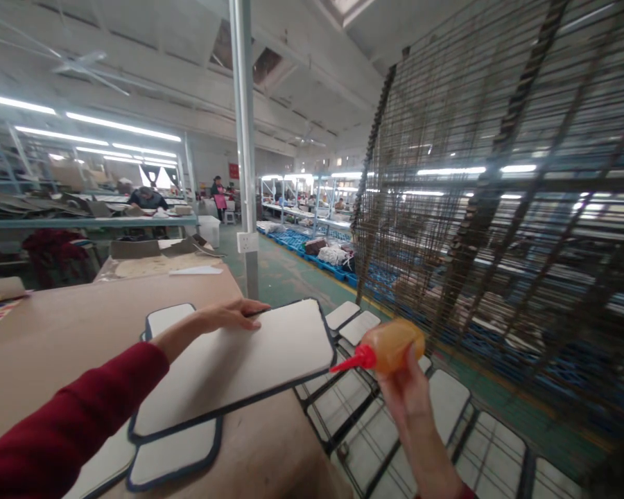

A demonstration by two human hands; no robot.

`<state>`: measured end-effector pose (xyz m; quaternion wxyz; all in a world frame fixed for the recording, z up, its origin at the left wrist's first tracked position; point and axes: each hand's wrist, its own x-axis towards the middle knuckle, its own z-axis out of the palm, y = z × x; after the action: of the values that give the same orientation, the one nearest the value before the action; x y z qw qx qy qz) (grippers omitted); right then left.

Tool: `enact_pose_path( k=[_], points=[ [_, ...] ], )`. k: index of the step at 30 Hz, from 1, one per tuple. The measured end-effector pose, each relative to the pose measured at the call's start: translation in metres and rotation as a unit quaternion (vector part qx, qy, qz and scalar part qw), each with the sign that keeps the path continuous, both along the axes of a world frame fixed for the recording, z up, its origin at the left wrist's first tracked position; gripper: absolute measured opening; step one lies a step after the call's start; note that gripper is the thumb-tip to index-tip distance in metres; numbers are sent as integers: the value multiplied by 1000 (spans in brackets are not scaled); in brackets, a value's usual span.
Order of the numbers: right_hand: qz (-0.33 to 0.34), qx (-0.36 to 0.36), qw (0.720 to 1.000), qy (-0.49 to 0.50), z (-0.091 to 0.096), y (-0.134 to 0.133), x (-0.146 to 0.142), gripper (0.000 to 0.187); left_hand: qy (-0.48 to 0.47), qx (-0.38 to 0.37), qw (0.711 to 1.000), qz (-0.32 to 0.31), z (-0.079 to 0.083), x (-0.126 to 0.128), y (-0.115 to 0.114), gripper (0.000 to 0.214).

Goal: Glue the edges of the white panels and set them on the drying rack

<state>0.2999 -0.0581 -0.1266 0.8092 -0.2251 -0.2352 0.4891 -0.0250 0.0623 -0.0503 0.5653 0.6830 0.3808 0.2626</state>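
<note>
A white panel with rounded corners and a dark edge (270, 360) lies tilted over similar pieces on the table. My left hand (234, 316) grips its far edge, thumb on the white face and fingers toward the rim. In my right hand (408, 388) is a squeeze bottle (395, 344) of amber liquid with a red nozzle. The nozzle tip points left and is at the panel's right edge; whether it touches cannot be made out. Beneath the panel, a smaller white piece with a dark border (174, 454) shows on the table.
The brown-topped table (109, 305) spreads to the left. At the right, a wire rack (343, 443) carries more white panels, and tall wire mesh racks (447, 208) stand behind it. A metal post (243, 138) rises beyond the table. Two people are at a distance, near other worktables.
</note>
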Motion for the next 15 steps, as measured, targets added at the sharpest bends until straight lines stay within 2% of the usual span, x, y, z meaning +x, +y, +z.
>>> enact_pose_path(
  k=[1, 3, 5, 8, 12, 15],
  points=[
    [-43, 19, 999, -7, 12, 6, 6, 41, 6, -17, 1000, -17, 4, -1, -7, 40],
    [-86, 49, 995, -30, 32, 17, 15, 42, 17, -42, 998, -39, 11, 0, -20, 38],
    [-100, 66, 991, -58, 47, 23, 18, 44, 15, -55, 997, -43, 19, 1, -30, 39],
    [-103, 86, 986, -103, 59, 25, 19, 47, 10, -67, 997, -44, 24, 0, -35, 38],
    [-85, 106, 981, -140, 64, 23, 16, 41, 13, -50, 997, -50, 14, -4, -31, 39],
    [-62, 107, 981, -148, 65, 22, 15, 43, -26, -8, 1000, 3, -5, -8, -27, 42]
  ],
)
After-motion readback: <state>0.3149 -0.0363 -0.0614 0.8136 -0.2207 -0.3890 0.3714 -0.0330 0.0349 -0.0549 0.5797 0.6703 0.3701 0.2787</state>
